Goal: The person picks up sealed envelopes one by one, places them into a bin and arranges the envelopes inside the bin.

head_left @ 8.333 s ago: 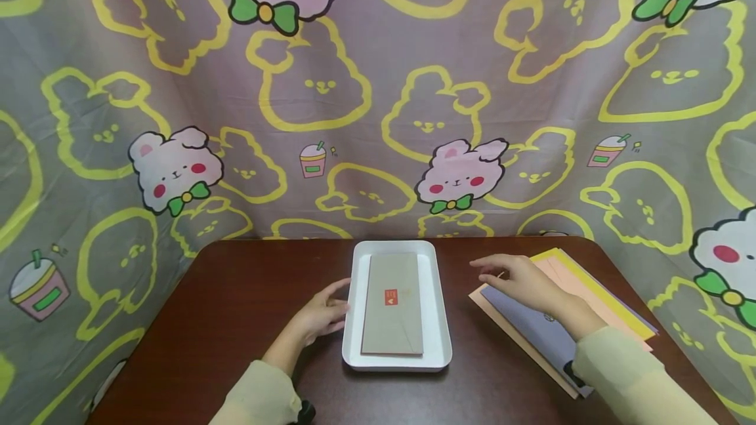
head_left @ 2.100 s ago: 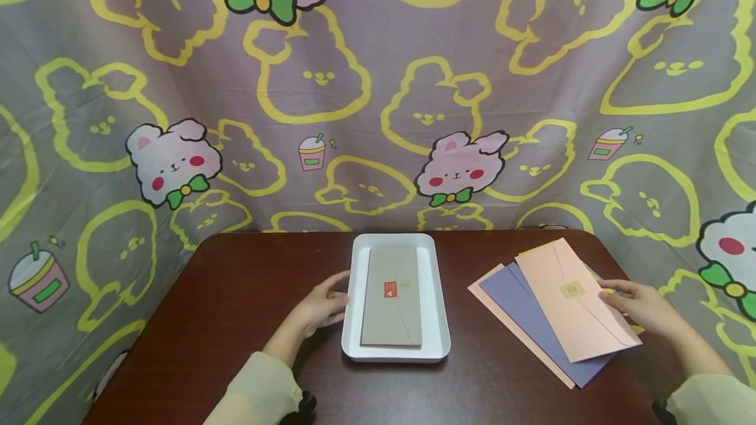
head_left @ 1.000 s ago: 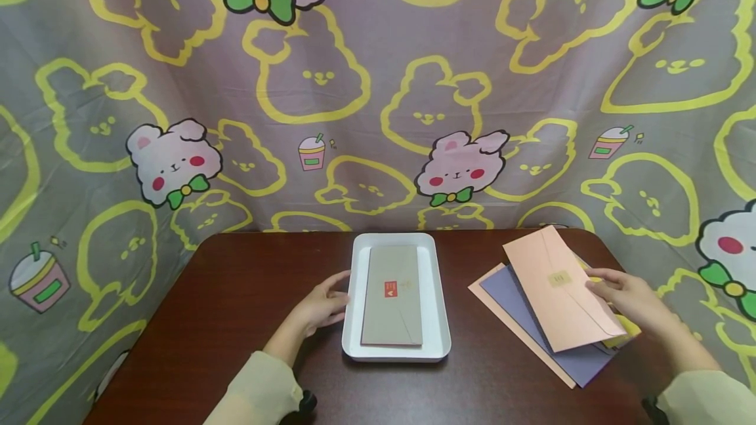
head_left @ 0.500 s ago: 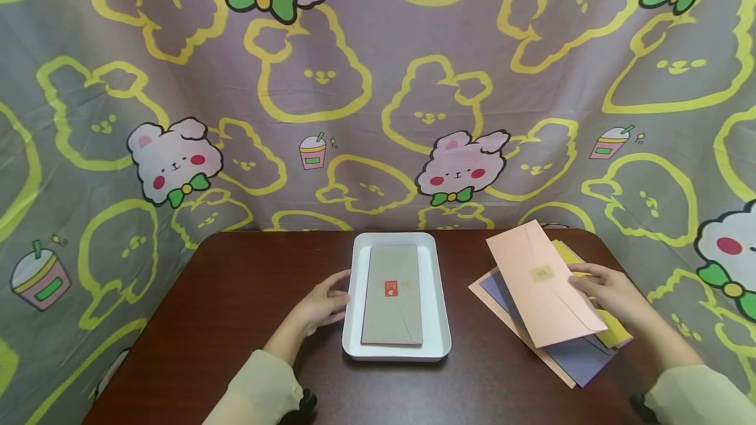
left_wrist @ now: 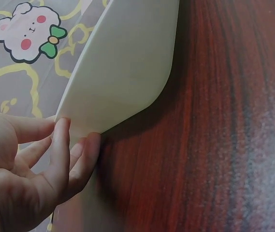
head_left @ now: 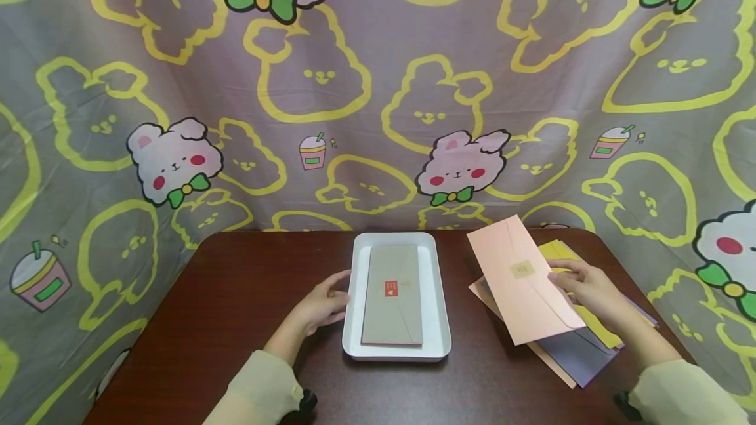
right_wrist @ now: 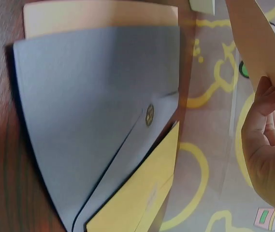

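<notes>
In the head view my right hand [head_left: 590, 287] pinches the right edge of a peach envelope [head_left: 514, 300] with a pale gold label. The envelope is raised and tilted above a fanned pile at the table's right. The pile includes a blue-purple envelope [right_wrist: 98, 106], a yellow envelope [right_wrist: 142, 188] and another peach envelope [right_wrist: 98, 17]. Fingers of my left hand [head_left: 319, 303] touch the left side of a white tray [head_left: 436, 320]; the left wrist view has the fingertips against its outer wall. Inside the tray lies a grey envelope [head_left: 390, 320] with a red label.
A dark red-brown wooden table [head_left: 254, 294] carries everything. Behind it and along both sides hangs a curtain [head_left: 366, 97] printed with yellow outlines and rabbit faces. The tray stands between my left hand and the envelope pile.
My right hand has lifted the labelled peach envelope off the pile and carried it leftward, uncovering more of the yellow envelope. My left hand and the tray hold their place.
</notes>
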